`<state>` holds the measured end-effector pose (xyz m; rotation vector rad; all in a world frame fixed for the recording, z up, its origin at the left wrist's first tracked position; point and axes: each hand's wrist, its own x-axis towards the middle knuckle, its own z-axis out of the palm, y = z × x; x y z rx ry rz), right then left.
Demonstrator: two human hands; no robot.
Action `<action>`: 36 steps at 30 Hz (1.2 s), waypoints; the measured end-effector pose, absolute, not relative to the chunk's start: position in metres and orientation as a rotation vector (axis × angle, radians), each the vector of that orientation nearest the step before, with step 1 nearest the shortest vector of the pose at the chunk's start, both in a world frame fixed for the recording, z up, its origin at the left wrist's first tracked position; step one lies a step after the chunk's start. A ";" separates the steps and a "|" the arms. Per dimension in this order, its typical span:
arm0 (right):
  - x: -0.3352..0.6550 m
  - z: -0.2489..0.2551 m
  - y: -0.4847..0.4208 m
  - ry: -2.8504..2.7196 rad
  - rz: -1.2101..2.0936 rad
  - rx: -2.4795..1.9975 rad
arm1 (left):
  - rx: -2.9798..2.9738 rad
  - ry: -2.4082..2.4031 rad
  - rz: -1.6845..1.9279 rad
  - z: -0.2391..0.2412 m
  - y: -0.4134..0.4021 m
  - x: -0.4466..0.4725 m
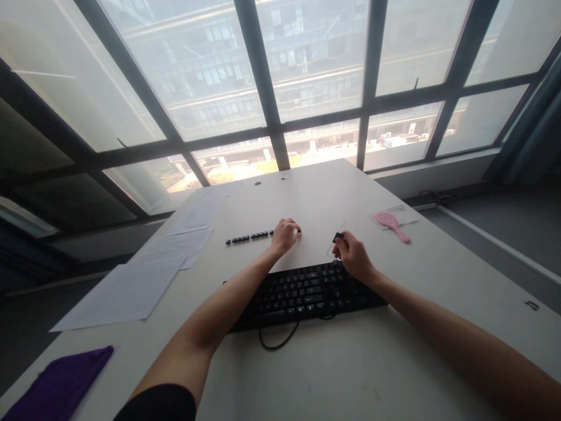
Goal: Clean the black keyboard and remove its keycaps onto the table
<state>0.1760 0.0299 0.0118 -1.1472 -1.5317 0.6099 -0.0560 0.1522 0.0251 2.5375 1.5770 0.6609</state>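
A row of small black keycaps runs across the white table, beyond the keyboard. At its right end is my left hand, fingers curled and closed at a small black keycap. My right hand is closed on a keycap puller with a black grip and thin wire loops, held above the table just past the keyboard's right part. The black keyboard lies below both forearms, which hide its left part and right end.
White paper sheets lie at the left, with a purple cloth at the near left corner. A pink hairbrush rests by a clear plastic bag at the right edge. The keyboard's cable loops in front. Windows stand beyond the table.
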 end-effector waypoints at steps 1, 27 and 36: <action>0.176 0.012 0.030 -1.535 0.610 -1.147 | 2.567 1.607 0.662 0.025 0.154 -0.057; 0.176 0.013 0.029 -1.564 0.620 -1.147 | 2.610 1.751 0.722 0.018 0.172 -0.069; 0.176 0.013 0.029 -1.562 0.636 -1.132 | 2.617 1.737 0.757 0.019 0.172 -0.071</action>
